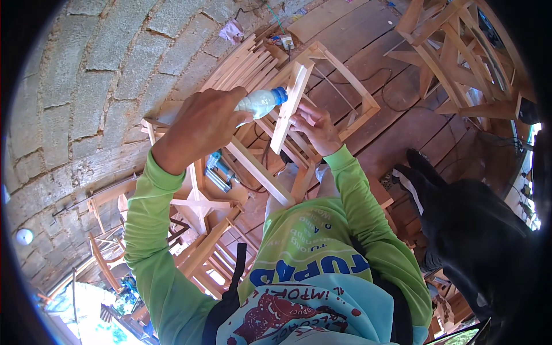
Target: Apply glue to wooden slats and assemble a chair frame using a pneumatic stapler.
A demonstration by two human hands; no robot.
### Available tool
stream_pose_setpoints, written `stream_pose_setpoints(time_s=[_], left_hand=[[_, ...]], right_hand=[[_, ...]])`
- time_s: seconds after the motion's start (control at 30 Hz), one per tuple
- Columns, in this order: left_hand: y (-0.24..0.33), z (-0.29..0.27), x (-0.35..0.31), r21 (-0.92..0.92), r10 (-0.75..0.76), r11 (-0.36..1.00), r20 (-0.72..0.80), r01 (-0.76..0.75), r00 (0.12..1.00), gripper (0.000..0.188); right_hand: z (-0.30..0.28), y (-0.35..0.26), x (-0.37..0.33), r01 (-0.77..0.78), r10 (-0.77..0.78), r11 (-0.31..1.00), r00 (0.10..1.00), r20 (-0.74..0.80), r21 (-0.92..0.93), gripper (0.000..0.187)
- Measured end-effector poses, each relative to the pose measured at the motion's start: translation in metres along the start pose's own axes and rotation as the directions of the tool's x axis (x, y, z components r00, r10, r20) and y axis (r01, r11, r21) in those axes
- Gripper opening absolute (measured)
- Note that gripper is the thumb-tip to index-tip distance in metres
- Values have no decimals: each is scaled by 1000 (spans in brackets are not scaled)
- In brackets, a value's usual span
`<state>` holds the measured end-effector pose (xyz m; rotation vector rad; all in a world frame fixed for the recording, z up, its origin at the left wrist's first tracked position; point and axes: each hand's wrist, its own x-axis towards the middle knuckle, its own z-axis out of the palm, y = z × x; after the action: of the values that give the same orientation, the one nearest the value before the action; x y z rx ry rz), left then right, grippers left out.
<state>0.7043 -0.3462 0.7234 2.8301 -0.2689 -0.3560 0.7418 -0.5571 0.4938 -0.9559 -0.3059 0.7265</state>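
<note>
My left hand (202,123) is closed around a clear plastic bottle (257,104) with a blue cap, tilted sideways. The cap end lies right beside a short, flat wooden piece (289,109) with a pale face; whether they touch I cannot tell. Fingers of my right hand (316,127) pinch this piece from its right side. Below my hands a wooden frame rail (260,171) runs toward my lap. A blue-and-silver nail gun (218,172) rests under my left wrist.
Against the block wall (109,86) lies a stack of wooden strips (241,69). A rectangular wooden frame (359,89) sits on the plank floor (397,123), with a cable nearby. More wooden frames (454,57) stand at the far right. A person in dark clothes (471,230) is close on my right.
</note>
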Motion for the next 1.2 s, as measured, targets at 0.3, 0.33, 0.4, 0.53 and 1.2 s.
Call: stream_pose_setpoints(time_s=[0.3, 0.33, 0.4, 0.53, 1.2], left_hand=[[6, -8, 0, -58, -48, 997, 31, 50, 998, 22], [7, -8, 1, -32, -29, 999, 28, 30, 999, 22], [7, -5, 3, -6, -9, 1000, 28, 9, 1000, 22], [9, 0, 7, 31, 29, 999, -12, -28, 1000, 21], [16, -5, -28, -21, -79, 997, 67, 81, 995, 23]], right_hand=[[1, -4, 1, -36, 37, 999, 999, 33, -28, 40], [2, -5, 1, -56, 57, 998, 998, 24, -20, 41], [4, -6, 0, -38, 39, 999, 999, 37, -33, 41], [6, -6, -3, -72, 71, 997, 995, 66, 19, 44], [5, -10, -10, -57, 53, 972, 998, 20, 226, 47]])
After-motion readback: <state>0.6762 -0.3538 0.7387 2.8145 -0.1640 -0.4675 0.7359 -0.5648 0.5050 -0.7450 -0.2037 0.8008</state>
